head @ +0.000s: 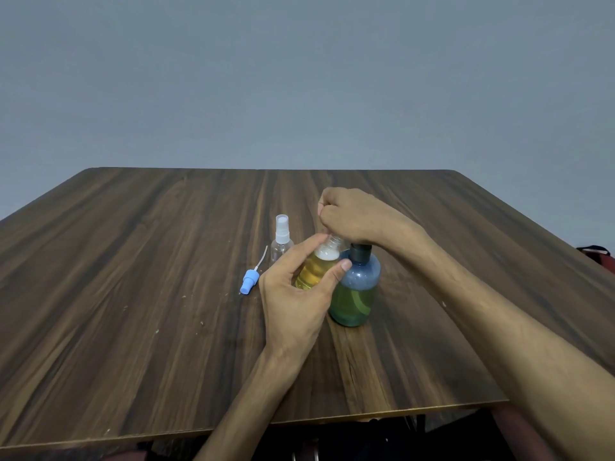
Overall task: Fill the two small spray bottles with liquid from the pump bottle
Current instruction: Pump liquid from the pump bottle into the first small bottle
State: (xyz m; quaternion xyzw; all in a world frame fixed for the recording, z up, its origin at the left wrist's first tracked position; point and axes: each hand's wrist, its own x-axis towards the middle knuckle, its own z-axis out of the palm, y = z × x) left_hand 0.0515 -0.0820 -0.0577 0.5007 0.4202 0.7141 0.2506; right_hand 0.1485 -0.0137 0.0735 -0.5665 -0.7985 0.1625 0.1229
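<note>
Your left hand grips small clear spray bottle with yellow liquid, thumb and fingers curled round it, open neck up, just beside blue translucent pump bottle on dark wood table. Your right hand sits curled over pump head; exact hold hidden. Second clear spray bottle, empty, white-capped, stands behind. Blue sprayer cap with tube lies left.

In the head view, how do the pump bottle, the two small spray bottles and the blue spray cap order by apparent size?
1. pump bottle
2. yellow-filled spray bottle and clear spray bottle: look alike, the first partly hidden by the left hand, so unranked
3. blue spray cap
</note>
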